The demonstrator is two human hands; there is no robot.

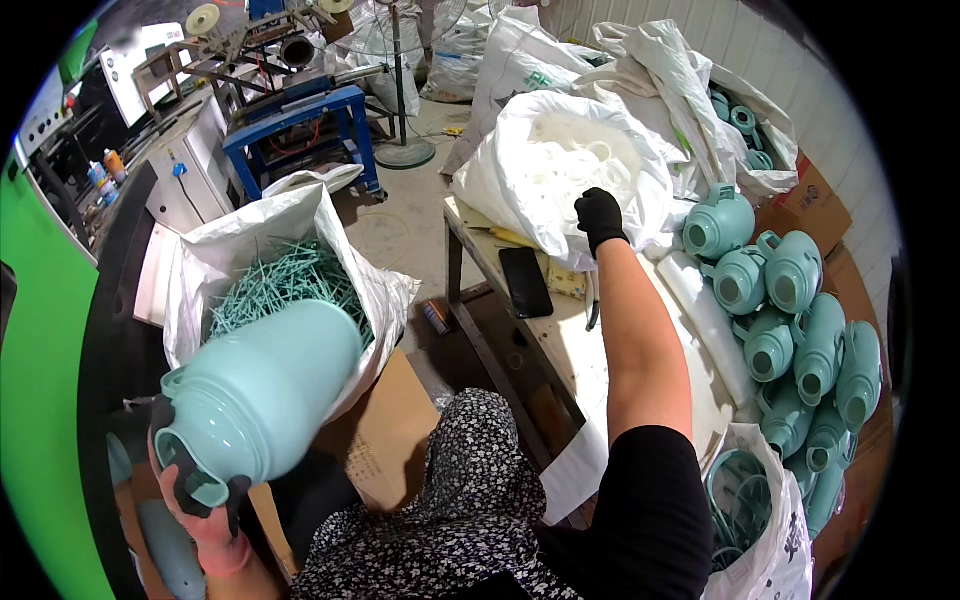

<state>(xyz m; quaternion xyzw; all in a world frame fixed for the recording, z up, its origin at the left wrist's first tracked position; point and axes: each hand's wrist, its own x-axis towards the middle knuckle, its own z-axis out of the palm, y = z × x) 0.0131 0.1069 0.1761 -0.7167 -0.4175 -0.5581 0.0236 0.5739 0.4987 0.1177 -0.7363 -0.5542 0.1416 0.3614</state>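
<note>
- Left hand (pixel 208 515): clamped on the open neck end of a large teal vessel (pixel 290 385). The vessel lies tilted, its body running up and rightward from the fingers, its rounded base over the near side of a white sack (pixel 392 300).
- Right hand (pixel 602 213): black-gloved, fingers drawn together at the near side of an open bag (pixel 485 180) of translucent rings (pixel 575 165) — whether it pinches a ring, cannot tell.
- Clearance: the tabletop (pixel 562 345) edge runs between the two work areas; a dark phone (pixel 525 282) lies near that edge. Bare floor (pixel 400 215) shows beyond the sack. Stacked teal vessels (pixel 795 272) crowd the right side.
- Materials: vessel smooth, glossy at the shoulder, with a loop handle; sack creased and woven-looking, filled with thin teal sticks (pixel 290 285).
</note>
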